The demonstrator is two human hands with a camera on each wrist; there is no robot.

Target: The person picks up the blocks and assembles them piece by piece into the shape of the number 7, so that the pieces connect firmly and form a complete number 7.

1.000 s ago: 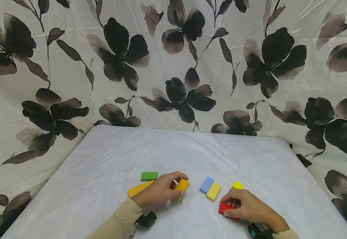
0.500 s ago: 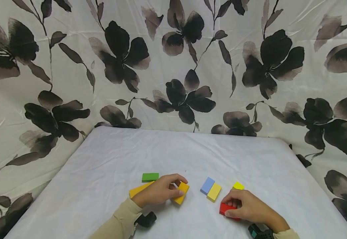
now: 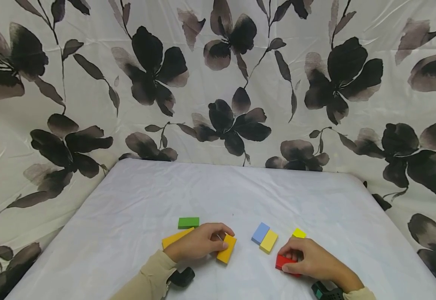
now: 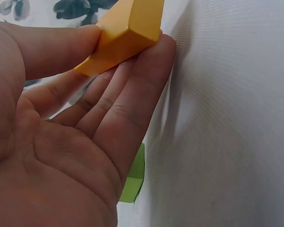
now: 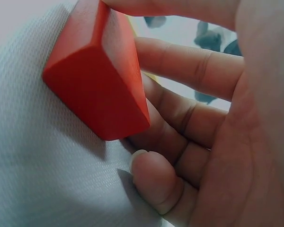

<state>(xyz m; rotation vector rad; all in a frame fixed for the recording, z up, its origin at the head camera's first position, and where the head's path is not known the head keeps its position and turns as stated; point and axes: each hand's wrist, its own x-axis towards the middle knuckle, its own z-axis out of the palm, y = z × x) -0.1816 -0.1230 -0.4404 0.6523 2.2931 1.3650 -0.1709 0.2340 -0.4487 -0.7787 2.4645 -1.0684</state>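
Note:
My left hand (image 3: 199,242) pinches an orange wooden block (image 3: 227,250) between thumb and fingers at the middle of the table. In the left wrist view, the thumb presses one face of that orange block (image 4: 128,35) and fingers lie along the other side. To the right, my right hand (image 3: 311,259) grips a red block (image 3: 284,261). The right wrist view shows the red block (image 5: 94,90) close to the white cloth, tilted, with fingers behind it and part of its top out of frame.
A longer orange block (image 3: 174,237) lies partly hidden behind the left hand, near a green block (image 3: 189,223). Between the hands, a blue block (image 3: 260,233) touches a pale yellow block (image 3: 269,241). A bright yellow block (image 3: 299,233) sits just beyond the right hand.
The orange block in my left hand has turned and come slightly nearer to me, with the fingers shifting along it. My right hand keeps still on the red block.

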